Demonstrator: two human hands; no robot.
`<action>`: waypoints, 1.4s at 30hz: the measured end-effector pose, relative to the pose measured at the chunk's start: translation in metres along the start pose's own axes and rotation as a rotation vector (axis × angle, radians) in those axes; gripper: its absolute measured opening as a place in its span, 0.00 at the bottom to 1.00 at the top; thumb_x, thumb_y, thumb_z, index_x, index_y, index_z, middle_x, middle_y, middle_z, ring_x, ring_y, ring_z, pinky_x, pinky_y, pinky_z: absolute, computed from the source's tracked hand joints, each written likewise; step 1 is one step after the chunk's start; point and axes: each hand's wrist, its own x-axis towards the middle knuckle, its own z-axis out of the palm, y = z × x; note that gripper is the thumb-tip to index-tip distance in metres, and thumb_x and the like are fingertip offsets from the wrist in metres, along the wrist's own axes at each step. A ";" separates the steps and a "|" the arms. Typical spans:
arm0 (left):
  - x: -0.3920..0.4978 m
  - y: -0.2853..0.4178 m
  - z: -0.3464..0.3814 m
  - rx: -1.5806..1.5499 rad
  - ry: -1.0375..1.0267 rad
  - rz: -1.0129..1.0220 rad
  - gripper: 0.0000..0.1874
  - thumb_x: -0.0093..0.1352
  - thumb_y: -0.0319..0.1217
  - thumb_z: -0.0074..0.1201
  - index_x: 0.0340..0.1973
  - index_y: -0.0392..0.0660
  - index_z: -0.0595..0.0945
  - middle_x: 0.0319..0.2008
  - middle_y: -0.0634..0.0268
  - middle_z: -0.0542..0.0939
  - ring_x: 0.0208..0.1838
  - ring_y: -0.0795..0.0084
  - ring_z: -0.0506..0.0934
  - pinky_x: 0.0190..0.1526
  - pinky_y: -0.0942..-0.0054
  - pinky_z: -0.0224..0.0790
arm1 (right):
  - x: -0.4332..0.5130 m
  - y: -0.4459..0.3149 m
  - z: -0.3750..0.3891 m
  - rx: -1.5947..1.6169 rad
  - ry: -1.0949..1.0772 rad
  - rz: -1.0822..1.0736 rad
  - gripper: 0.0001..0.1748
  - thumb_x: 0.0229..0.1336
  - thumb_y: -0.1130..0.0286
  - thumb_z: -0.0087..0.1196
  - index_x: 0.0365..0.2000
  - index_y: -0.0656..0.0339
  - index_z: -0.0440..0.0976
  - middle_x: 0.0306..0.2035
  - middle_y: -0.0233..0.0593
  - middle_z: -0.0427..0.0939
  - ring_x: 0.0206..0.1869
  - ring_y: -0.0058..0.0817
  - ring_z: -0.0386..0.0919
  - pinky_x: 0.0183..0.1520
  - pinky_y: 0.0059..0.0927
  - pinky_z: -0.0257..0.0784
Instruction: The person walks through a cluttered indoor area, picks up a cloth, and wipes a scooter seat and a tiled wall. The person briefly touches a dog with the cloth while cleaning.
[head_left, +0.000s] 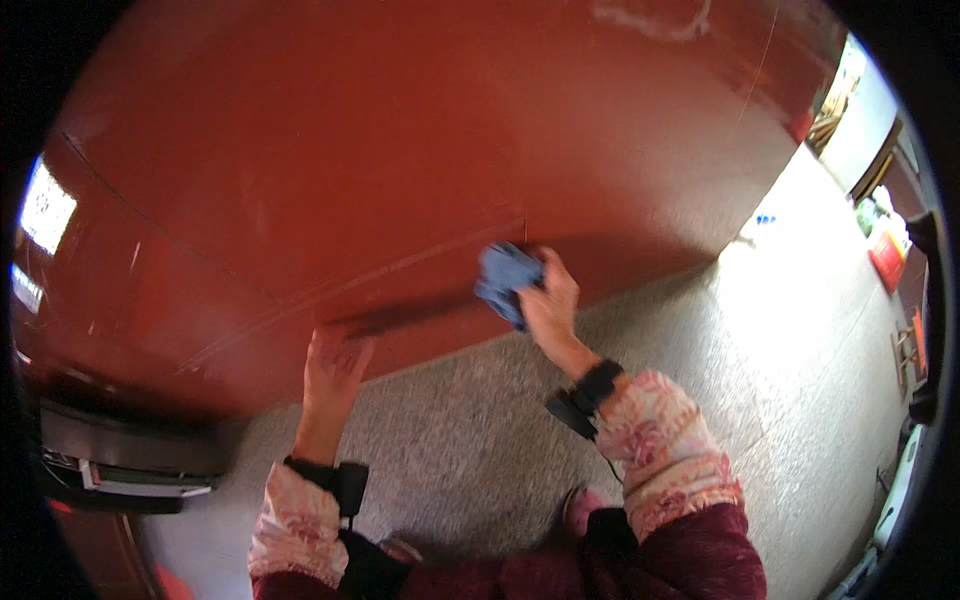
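Note:
My right hand (551, 304) grips a bunched blue cloth (508, 277) over the near edge of a large glossy red tabletop (375, 165). The cloth is slightly blurred, and a dark shadow or reflection stretches left from it across the red surface. To the left, my left hand (335, 367) is at the same near edge, with nothing visible in it. Its fingers look spread but are blurred, and whether they press on the top is unclear. Each wrist wears a black strap with a small device, below floral sleeve covers.
Grey speckled floor (465, 442) lies below the table, with my pink shoe (583, 510) on it. At lower left is a dark object with a pale frame (142, 480). A red container (887, 261) and other items stand far right, beyond a bright sunlit patch.

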 end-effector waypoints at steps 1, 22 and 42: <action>0.000 0.002 -0.003 0.040 -0.058 0.032 0.36 0.66 0.47 0.52 0.60 0.37 0.59 0.59 0.41 0.58 0.62 0.48 0.60 0.64 0.53 0.56 | 0.003 0.017 -0.015 -0.080 0.162 0.028 0.22 0.46 0.69 0.56 0.44 0.64 0.70 0.35 0.48 0.77 0.37 0.37 0.78 0.39 0.36 0.72; 0.024 -0.022 -0.044 -0.006 0.023 0.050 0.49 0.62 0.53 0.56 0.63 0.34 0.49 0.59 0.43 0.58 0.61 0.45 0.63 0.60 0.47 0.63 | 0.128 -0.061 -0.107 0.270 0.081 -0.001 0.13 0.56 0.74 0.44 0.42 0.65 0.69 0.37 0.43 0.74 0.42 0.31 0.72 0.46 0.31 0.68; 0.015 -0.024 -0.049 -0.091 -0.033 -0.027 0.23 0.67 0.52 0.49 0.39 0.42 0.74 0.40 0.49 0.78 0.44 0.52 0.77 0.42 0.58 0.74 | 0.071 -0.209 0.003 -0.253 -0.370 -0.888 0.21 0.32 0.79 0.59 0.33 0.50 0.73 0.33 0.34 0.67 0.38 0.35 0.73 0.40 0.35 0.72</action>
